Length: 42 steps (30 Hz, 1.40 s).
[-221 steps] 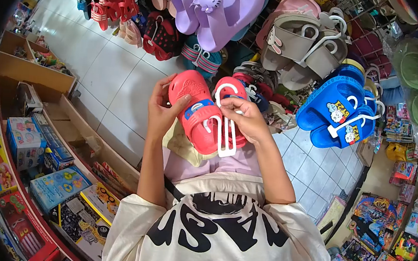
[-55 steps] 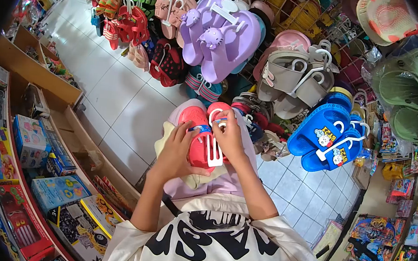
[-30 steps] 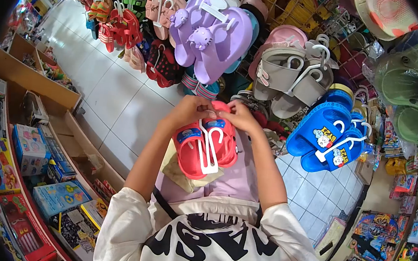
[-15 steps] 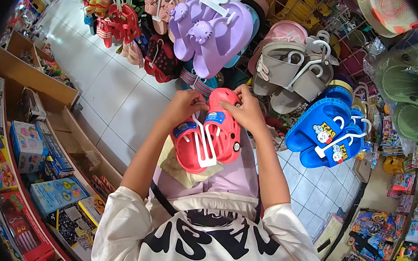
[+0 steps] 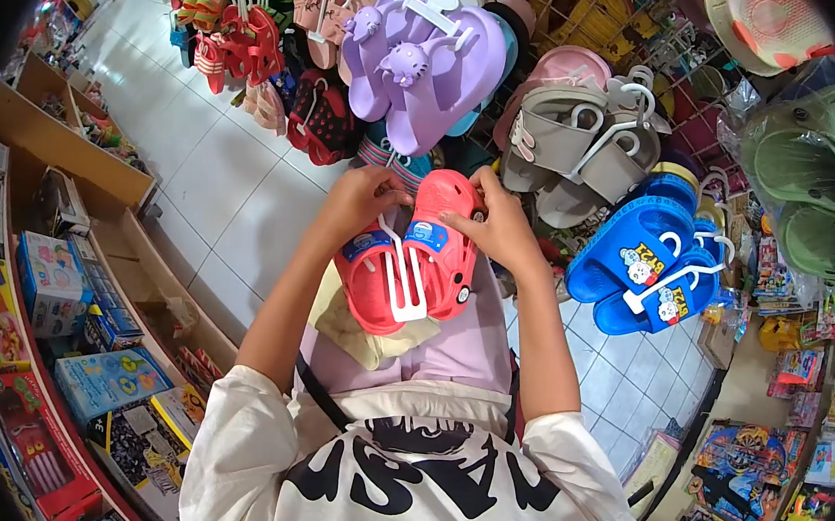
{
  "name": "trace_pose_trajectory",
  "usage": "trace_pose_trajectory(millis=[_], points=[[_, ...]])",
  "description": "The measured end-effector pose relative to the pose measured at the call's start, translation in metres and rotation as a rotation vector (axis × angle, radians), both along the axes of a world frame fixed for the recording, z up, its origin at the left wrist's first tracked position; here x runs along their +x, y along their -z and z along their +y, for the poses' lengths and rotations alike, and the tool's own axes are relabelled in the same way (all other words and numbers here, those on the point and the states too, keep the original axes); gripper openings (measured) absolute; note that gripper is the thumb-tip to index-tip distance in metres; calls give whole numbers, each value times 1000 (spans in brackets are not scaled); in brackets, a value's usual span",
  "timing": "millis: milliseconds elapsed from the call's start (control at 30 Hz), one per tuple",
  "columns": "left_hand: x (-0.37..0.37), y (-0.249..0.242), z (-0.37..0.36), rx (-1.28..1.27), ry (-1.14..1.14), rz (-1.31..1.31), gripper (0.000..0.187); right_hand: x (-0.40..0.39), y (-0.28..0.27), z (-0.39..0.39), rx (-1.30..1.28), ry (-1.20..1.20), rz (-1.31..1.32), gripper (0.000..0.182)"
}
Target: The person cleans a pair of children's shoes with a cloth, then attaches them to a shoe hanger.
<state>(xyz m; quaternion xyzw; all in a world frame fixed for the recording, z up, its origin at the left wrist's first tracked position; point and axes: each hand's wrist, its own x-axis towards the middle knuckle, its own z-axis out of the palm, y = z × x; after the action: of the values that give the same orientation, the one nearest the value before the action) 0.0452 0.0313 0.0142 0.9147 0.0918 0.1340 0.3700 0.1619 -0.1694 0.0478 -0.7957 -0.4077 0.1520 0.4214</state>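
Note:
A pair of red children's clogs (image 5: 448, 289) with blue strap labels and black wheel shapes hangs in front of my body. A white plastic hanger (image 5: 408, 295) runs through the pair. My right hand (image 5: 493, 223) grips the heel end of the right clog, thumb on top. At the upper end of the left clog, my left hand (image 5: 369, 199) has its fingers pinched together near the hanger's top; exactly what they pinch is hidden. Just above my hands hang lilac flip-flops (image 5: 425, 75) with cat-shaped ornaments.
Grey slides (image 5: 561, 129) and blue slides (image 5: 628, 266) hang on the wire rack to the right, with bagged green clogs (image 5: 808, 168) beyond. Small red sandals (image 5: 249, 43) hang at upper left. Shelves of boxed toys (image 5: 109, 382) line the left; toy packets (image 5: 745, 463) fill the right.
The red clogs have tilted and risen slightly, their toe end moving up a little. My left hand has shifted slightly up and left, while my right hand keeps its grip.

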Motion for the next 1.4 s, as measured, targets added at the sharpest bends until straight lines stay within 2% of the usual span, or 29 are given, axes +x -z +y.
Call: trace_pose_trajectory(millis=[33,133,233,333,533,567,667,767,833,967,1033,1133,1167,1300,1400], points=[[-2,3,-2,103,-17,-23,14,-1,1,-1,-6,7,-23,46],[-4,2,-6,33,-70,42,23,0,-8,3,-89,-24,26,45],[-6,-2,-1,51,-35,23,24,10,-5,9,-119,-93,76,44],[-10,-2,8,-152,-42,58,23,23,9,16,-126,-158,198,45],[-18,10,17,-341,-37,15,18,36,58,22,186,-365,745,56],[-18,11,15,-344,-34,-11,18,40,68,23,225,-419,793,64],[-17,11,12,-349,-24,-70,17,39,62,21,197,-358,945,65],[-14,11,10,-320,-34,-53,17,37,56,19,188,-336,927,68],[-14,0,7,-260,-75,-4,17,34,53,15,151,-335,802,66],[-13,10,10,-306,-81,-4,16,27,41,10,108,-355,700,64],[-13,14,9,-260,-82,-49,15,29,44,6,81,-428,720,66],[-9,10,17,-386,-119,-61,15,26,47,4,102,-465,752,66],[-9,7,17,-299,-84,-53,16,25,46,4,78,-469,768,66],[-6,0,12,-216,-84,-24,18,25,32,1,-45,-439,907,65],[-3,3,11,-172,-69,-44,19,29,40,-2,-23,-459,902,69]])
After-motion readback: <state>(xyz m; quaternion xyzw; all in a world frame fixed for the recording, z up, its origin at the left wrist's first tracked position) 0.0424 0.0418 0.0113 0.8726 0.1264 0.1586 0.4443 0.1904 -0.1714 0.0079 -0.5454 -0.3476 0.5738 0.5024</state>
